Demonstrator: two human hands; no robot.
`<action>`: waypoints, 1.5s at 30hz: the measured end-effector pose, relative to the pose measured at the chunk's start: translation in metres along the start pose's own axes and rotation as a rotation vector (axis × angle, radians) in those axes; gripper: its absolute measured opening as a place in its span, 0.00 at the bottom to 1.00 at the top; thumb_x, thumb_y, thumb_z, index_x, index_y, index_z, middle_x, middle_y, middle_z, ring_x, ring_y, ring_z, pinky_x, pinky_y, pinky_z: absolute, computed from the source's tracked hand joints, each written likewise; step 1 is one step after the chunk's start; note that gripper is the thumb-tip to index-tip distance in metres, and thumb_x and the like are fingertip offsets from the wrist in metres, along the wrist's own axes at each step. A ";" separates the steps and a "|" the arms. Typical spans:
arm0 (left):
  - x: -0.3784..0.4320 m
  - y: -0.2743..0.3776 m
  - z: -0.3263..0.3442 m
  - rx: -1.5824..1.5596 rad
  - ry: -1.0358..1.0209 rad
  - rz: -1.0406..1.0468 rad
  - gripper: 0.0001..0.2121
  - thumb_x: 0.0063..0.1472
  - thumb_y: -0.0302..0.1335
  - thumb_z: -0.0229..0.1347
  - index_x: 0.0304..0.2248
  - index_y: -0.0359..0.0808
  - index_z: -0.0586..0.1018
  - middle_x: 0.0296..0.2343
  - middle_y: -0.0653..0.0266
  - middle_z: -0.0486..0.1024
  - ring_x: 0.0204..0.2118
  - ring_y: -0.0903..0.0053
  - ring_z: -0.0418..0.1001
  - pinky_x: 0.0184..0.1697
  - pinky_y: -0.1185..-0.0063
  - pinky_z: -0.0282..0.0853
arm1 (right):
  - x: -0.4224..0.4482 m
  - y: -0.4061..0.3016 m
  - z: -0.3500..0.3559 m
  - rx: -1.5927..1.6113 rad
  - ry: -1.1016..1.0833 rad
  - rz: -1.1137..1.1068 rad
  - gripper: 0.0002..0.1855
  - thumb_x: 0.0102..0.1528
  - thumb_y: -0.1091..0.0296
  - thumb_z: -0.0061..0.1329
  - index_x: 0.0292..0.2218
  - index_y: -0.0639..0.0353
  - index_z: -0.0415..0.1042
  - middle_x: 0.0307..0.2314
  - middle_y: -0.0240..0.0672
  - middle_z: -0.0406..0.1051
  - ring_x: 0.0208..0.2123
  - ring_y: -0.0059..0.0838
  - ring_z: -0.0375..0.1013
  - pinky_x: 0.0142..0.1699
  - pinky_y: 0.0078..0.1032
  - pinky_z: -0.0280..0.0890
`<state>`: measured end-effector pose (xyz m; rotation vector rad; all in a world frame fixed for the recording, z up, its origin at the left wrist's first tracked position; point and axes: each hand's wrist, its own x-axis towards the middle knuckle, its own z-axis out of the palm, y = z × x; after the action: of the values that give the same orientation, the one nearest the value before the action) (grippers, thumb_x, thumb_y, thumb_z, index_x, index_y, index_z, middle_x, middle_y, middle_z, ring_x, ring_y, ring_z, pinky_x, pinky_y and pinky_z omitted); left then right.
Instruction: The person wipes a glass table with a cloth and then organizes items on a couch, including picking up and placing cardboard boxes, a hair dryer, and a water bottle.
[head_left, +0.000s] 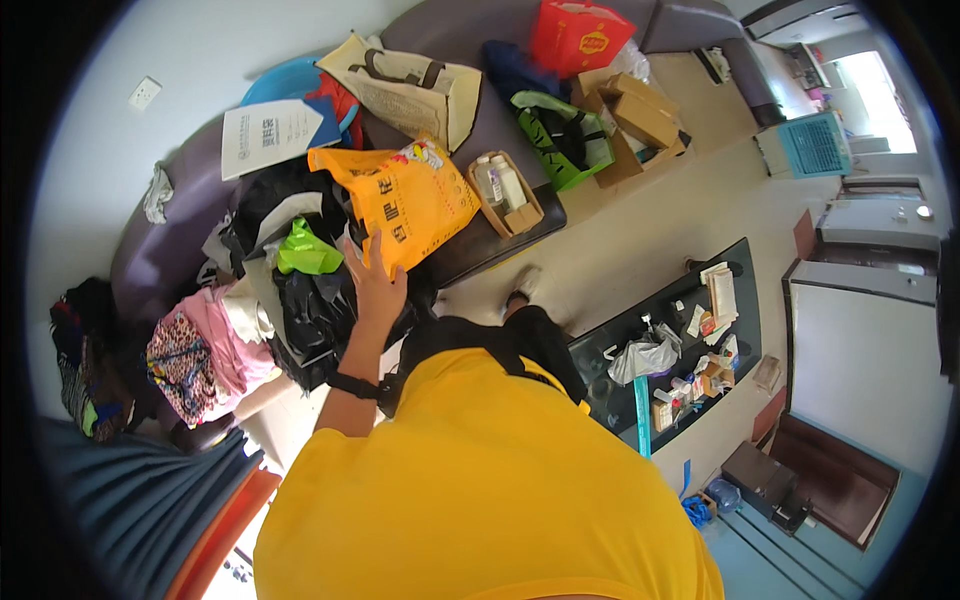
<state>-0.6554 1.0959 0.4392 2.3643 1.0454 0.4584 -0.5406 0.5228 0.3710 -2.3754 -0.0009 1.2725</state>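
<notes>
My left hand (377, 289) reaches forward with its fingers spread. Its fingertips lie against or just over the near edge of an orange plastic bag (409, 202) with printing on it; whether they press on it I cannot tell. Just left of the hand sits an open bag of black plastic (315, 322), with a bright green plastic bag (306, 249) on top. Beyond the orange bag, a small cardboard box (517, 217) holds white bottles (511, 186). My right hand is out of view.
A purple sofa (165, 247) carries a cream tote bag (409, 94), a blue basin (281, 79) and pink clothing (232, 337). A green bag (551, 139) and an open carton (637, 120) stand beyond. At right is a cluttered dark table (600, 360).
</notes>
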 end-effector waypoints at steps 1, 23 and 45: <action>0.001 -0.001 -0.004 -0.001 -0.012 0.038 0.36 0.53 0.28 0.57 0.61 0.44 0.56 0.58 0.30 0.39 0.60 0.36 0.45 0.60 0.58 0.54 | 0.006 0.008 0.001 -0.009 -0.010 -0.008 0.15 0.56 0.62 0.49 0.40 0.64 0.74 0.35 0.40 0.75 0.37 0.33 0.73 0.41 0.29 0.66; 0.051 0.304 0.157 -0.259 -0.425 0.230 0.06 0.55 0.22 0.52 0.34 0.34 0.75 0.30 0.54 0.75 0.35 0.56 0.72 0.39 0.67 0.68 | 0.246 -0.116 -0.451 0.731 0.041 -0.064 0.14 0.55 0.61 0.50 0.41 0.58 0.74 0.32 0.35 0.71 0.36 0.31 0.72 0.40 0.32 0.68; 0.233 0.460 0.417 -0.119 -0.550 0.084 0.22 0.60 0.32 0.53 0.53 0.40 0.64 0.34 0.51 0.72 0.39 0.60 0.73 0.40 0.69 0.69 | 0.373 -0.004 -0.599 0.024 0.363 -0.133 0.19 0.54 0.55 0.51 0.38 0.64 0.74 0.30 0.48 0.75 0.35 0.45 0.74 0.40 0.34 0.67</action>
<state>-0.0312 0.8777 0.3875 2.2387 0.6450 -0.1044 0.1492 0.3746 0.3638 -2.5046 -0.0315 0.7655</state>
